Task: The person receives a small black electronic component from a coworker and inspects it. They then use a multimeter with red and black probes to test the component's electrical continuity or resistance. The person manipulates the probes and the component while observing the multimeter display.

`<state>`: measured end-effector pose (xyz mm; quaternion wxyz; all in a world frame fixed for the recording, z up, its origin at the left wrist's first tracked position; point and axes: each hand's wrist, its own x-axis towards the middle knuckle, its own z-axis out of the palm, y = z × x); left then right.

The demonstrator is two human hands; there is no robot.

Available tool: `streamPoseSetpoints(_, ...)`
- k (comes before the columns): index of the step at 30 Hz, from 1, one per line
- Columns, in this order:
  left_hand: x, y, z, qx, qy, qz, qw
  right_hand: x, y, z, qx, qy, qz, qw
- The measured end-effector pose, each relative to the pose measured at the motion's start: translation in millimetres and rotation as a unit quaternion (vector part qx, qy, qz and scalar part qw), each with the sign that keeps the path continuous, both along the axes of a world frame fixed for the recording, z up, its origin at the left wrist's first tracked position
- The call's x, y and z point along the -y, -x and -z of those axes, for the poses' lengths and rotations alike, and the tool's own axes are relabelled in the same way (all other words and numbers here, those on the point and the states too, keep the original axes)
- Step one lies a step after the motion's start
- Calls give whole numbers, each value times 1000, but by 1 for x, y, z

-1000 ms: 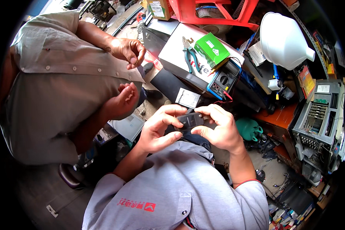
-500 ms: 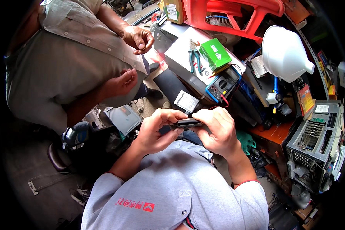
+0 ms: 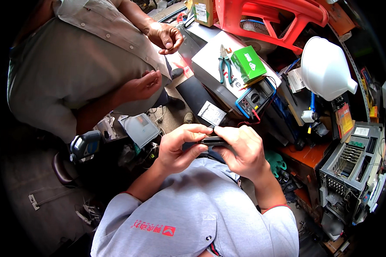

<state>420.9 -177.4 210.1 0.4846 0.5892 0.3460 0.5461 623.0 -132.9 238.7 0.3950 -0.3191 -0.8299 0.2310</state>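
A small, flat black object (image 3: 213, 141) is held between my two hands in front of my chest. Its kind cannot be made out. My left hand (image 3: 181, 146) pinches one end between thumb and fingers. The other end is gripped by my right hand (image 3: 244, 150), whose thumb and index finger press at the far edge, close to my left fingertips. My fingers hide part of the object. Beyond my hands, a white-labelled flat piece (image 3: 211, 113) rests near the side of a white box (image 3: 206, 55).
On the white box lie pliers (image 3: 224, 66), a green box (image 3: 248, 63) and a multimeter (image 3: 254, 99). A person (image 3: 94, 60) stands at the left. To the right are a white lampshade-like funnel (image 3: 326, 68), a red plastic stool (image 3: 270, 21) and an opened metal chassis (image 3: 351, 158).
The view has shifted slightly, so the surroundings sit a little further right and lower. Both hands keep their hold on the black object, which appears tilted a little differently.
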Motion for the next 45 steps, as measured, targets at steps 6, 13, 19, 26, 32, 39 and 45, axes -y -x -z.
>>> streamPoseSetpoints(6, -2, 1, 7, -22, -23, -48, 998, -4, 22, 8, -8, 4, 10, 1000)
streamPoseSetpoints(13, -36, 21, 58, 160, 166, -87, 969, -60, 49, 40, 14, 253, -57, 966)
streamPoseSetpoints(19, -42, 33, 33, 159, 55, -95, 981, -63, 60, 14, -50, 241, -85, 965)
streamPoseSetpoints(26, -33, 32, 12, 100, 12, -128, 987, -48, 81, 11, -107, 126, -53, 985)
streamPoseSetpoints(32, -29, 29, 30, 119, 122, -199, 965, -43, 95, 34, -105, 102, 12, 989)
streamPoseSetpoints(39, -34, 25, 12, 240, 64, -133, 959, -38, 87, 21, -178, 43, -4, 983)
streamPoseSetpoints(45, -16, 14, 15, 260, 165, -151, 939, -23, 85, 29, -164, 55, 49, 984)
